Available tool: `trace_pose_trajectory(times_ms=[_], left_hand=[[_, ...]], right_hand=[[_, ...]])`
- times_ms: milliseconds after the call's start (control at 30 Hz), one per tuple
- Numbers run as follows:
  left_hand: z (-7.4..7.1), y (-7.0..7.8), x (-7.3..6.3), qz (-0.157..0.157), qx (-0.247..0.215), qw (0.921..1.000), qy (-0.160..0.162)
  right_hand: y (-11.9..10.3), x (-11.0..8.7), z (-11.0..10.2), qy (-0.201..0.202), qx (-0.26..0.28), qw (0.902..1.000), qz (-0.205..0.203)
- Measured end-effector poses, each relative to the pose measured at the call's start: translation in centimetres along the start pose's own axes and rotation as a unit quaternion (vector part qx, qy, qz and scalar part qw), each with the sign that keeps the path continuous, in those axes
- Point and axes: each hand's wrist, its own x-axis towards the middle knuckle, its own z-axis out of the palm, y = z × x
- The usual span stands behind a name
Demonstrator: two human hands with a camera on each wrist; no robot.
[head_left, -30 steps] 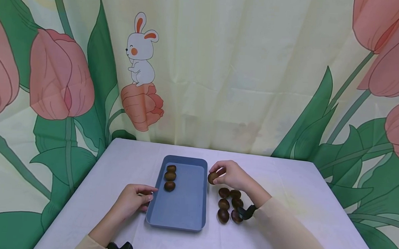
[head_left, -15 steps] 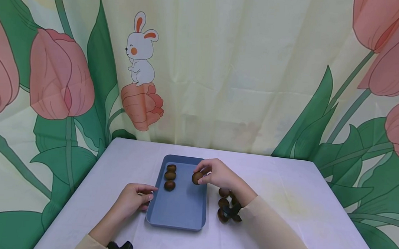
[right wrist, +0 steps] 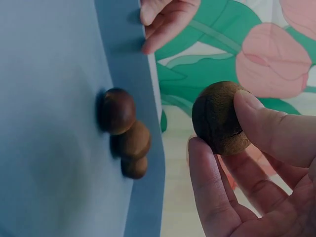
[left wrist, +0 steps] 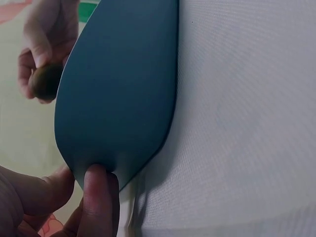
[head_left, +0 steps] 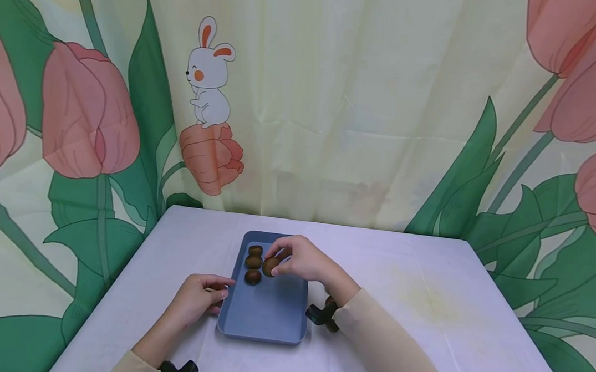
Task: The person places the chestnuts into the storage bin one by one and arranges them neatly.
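My right hand (head_left: pixel 302 259) pinches a brown chestnut (head_left: pixel 269 267) between thumb and fingertips, over the blue tray (head_left: pixel 267 326). Close to its left, three chestnuts (head_left: pixel 253 262) stand in a column along the tray's left side. The right wrist view shows the held chestnut (right wrist: pixel 217 118) gripped at its sides, apart from the row. My left hand (head_left: pixel 198 299) holds the tray's left rim; in the left wrist view a fingertip (left wrist: pixel 96 182) presses the outer wall while another finger reaches the rim.
More chestnuts (head_left: pixel 331 325) lie on the white-covered table (head_left: pixel 423 302) right of the tray, mostly hidden behind my right wrist and its black camera mount (head_left: pixel 317 314). A curtain (head_left: pixel 330 126) printed with tulips and a rabbit hangs behind the table.
My right hand has carried the chestnut leftward from beyond the tray's right edge to beside the row of three. The left hand has stayed at the rim.
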Motion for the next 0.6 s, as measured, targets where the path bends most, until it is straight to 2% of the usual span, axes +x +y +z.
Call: trace_pose_trajectory(times_ms=[167, 600], left_hand=[[0.0, 0.0, 0.0, -0.001, 0.002, 1.0, -0.001], [-0.1, 0.0, 0.0, 0.003, -0.002, 1.0, -0.003]], right_hand=[[-0.4, 0.8, 1.0, -0.008, -0.001, 1.0, -0.001], [-0.7, 2.2, 3.9, -0.043, -0.065, 0.9969, -0.007]])
